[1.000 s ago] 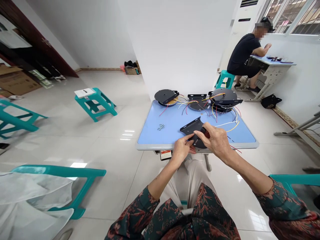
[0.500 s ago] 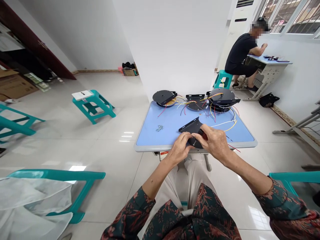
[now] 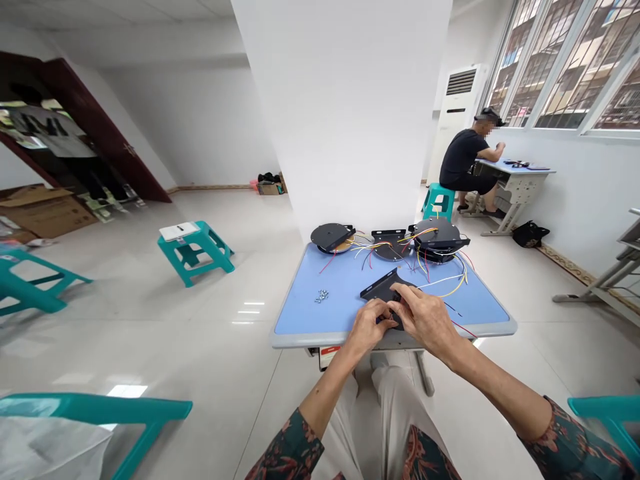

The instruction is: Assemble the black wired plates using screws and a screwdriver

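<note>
A black metal plate with a slotted, bent-up flange [image 3: 383, 285] lies near the front of the blue-topped table [image 3: 300, 310], partly covered by my hands. My left hand [image 3: 369, 328] is closed over the plate's near side, its thumb and fingertips pinched together; what is between them is too small to tell. My right hand [image 3: 426, 321] grips the plate from the right, with its fingers curled over a dark part on top and its thumb beside the left fingertips. Several small silver screws [image 3: 321, 296] lie loose to the left.
Along the table's back stand a round black assembly [image 3: 331, 235], a flanged plate [image 3: 393, 248] and a stacked assembly [image 3: 439, 233], trailing coloured wires [image 3: 453, 287]. A teal stool [image 3: 197, 248] is at left. A person [image 3: 467, 157] sits at another desk; another person [image 3: 55, 137] is by the door.
The view has tipped upward, so the table sits lower in the picture. My hands stay on the plate, and the left fingertips have drawn closer together beside the right thumb.
</note>
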`<control>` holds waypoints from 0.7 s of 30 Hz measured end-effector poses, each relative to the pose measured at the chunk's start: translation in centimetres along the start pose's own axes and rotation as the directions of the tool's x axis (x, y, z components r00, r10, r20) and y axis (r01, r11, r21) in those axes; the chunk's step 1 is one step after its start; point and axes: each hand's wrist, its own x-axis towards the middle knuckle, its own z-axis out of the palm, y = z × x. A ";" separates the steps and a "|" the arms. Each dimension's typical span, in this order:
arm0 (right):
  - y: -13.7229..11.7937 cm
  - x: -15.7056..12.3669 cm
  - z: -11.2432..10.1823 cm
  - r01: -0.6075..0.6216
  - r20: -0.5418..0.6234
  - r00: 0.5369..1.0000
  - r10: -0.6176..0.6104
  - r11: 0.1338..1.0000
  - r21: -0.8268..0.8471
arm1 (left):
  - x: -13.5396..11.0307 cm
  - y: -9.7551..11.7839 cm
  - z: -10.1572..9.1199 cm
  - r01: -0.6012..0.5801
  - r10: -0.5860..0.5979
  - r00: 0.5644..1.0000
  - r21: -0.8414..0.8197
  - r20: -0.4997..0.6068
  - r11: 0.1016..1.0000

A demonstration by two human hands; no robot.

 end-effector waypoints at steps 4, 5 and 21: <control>0.7 0.6 -0.3 0.007 0.042 0.999 -0.010 0.998 0.068 | 0.8 -0.1 0.1 0.048 -0.048 0.999 -0.009 -0.002 0.999; 0.9 0.7 -0.3 0.000 0.046 0.999 -0.003 0.998 0.060 | 0.9 -0.2 0.1 0.060 -0.060 0.998 -0.022 0.003 0.998; 0.8 1.2 1.3 -0.089 -0.091 0.993 0.078 0.989 -0.116 | 1.3 -1.1 -0.7 0.083 -0.081 0.997 -0.197 0.018 0.977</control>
